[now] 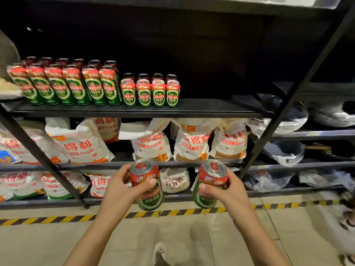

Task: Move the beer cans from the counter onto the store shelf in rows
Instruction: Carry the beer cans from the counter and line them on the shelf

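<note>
My left hand [121, 186] grips a short red-and-green beer can [148, 192] upright in front of the lower shelves. My right hand [228, 191] holds a second short beer can [208, 186], tilted slightly left. Both cans hang well below the black store shelf [211, 109]. On that shelf stand two rows of tall beer cans [67, 85] at the left and two rows of short beer cans [150, 93] beside them. The shelf's right half is bare.
White flour sacks [84, 144] fill the shelves below. Black diagonal frame bars [299, 89] cross the rack at left and right. Plastic-wrapped bundles [284, 152] lie on the right-hand shelves. A yellow-and-black floor stripe [172, 213] runs along the rack's foot.
</note>
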Demonstrator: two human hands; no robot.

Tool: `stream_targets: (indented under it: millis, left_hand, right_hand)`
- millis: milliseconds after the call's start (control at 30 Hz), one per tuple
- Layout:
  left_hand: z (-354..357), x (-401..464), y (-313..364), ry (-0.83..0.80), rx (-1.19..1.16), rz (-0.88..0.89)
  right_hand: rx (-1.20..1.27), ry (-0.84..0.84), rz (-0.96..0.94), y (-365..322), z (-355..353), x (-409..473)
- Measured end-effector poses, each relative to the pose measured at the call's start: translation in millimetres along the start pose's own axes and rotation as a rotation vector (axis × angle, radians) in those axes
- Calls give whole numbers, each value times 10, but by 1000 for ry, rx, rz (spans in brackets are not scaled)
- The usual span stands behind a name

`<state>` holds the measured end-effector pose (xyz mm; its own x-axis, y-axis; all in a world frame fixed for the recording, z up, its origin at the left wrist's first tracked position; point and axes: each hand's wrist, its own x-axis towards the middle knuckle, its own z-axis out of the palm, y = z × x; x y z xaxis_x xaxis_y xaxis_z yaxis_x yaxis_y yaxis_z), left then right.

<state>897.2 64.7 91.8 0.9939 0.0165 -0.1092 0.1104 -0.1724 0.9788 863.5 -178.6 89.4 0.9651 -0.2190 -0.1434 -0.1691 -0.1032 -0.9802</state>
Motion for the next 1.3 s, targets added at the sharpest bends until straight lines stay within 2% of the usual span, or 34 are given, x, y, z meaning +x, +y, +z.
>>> stream_targets:
  millis: [267,467,767,967,1300]
  left_hand:
    - [317,1441,194,-30,-9,9]
    - [664,2297,461,-109,60,94]
    - [1158,3025,676,-138,5,123]
    - [1508,3464,864,-133,9,167]
    - [2035,4139,1068,-110,211,228]
  right_hand:
    - [0,-15,-27,-166,34,1394]
    - [34,32,-32,-308,-25,2120]
    - [-6,39,-32,-409,-226,3060]
    - [-11,-23,-94,-490,-427,3611]
    - [-63,-56,-161,-512,-623,4422]
